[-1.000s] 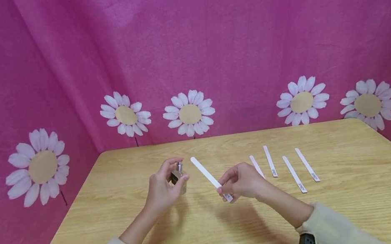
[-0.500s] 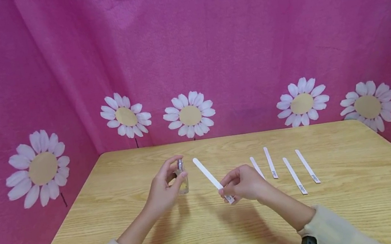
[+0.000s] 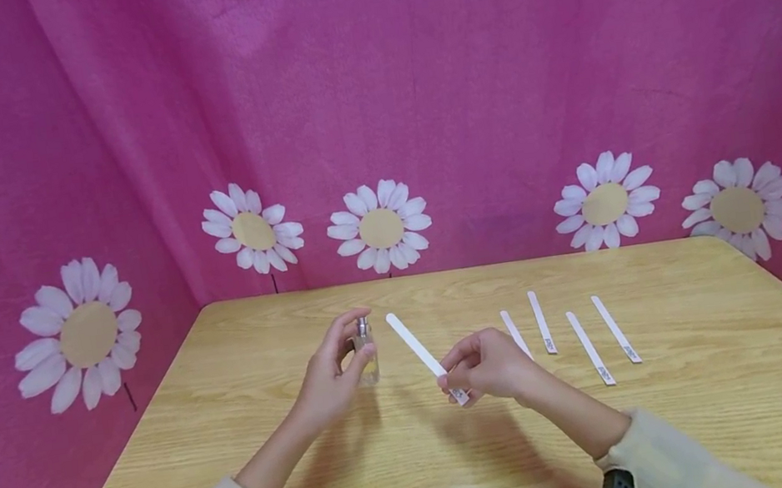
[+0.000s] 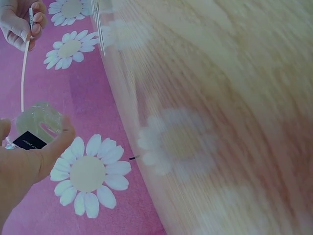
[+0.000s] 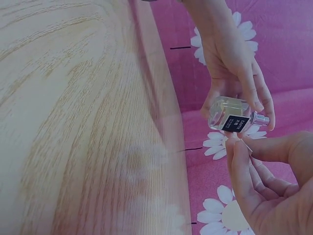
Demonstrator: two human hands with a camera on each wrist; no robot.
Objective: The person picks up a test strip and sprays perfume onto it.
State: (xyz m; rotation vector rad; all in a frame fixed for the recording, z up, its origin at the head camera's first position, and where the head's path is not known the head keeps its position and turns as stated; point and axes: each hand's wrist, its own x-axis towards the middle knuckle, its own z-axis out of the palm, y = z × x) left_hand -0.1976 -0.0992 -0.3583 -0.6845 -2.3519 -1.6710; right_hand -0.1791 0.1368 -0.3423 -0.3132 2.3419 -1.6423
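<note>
Perfume bottle (image 3: pixel 366 357), small clear glass w/ dark label, held upright above the wooden surface (image 3: pixel 690 418) in left hand (image 3: pixel 331 379), thumb & fingers curled round it, forefinger atop the spray head. Right hand (image 3: pixel 488 364) pinches one end of a white test strip (image 3: pixel 416 348); strip's far end points up twd the bottle, just beside it. Four more strips (image 3: pixel 588 345) lie on surface, right of the hands.

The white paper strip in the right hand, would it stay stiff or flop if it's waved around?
The white strip is pinched at one end by the right hand and juts out straight, so probably fairly stiff. It looks thin edge-on, so likely light and easily bent.
</note>
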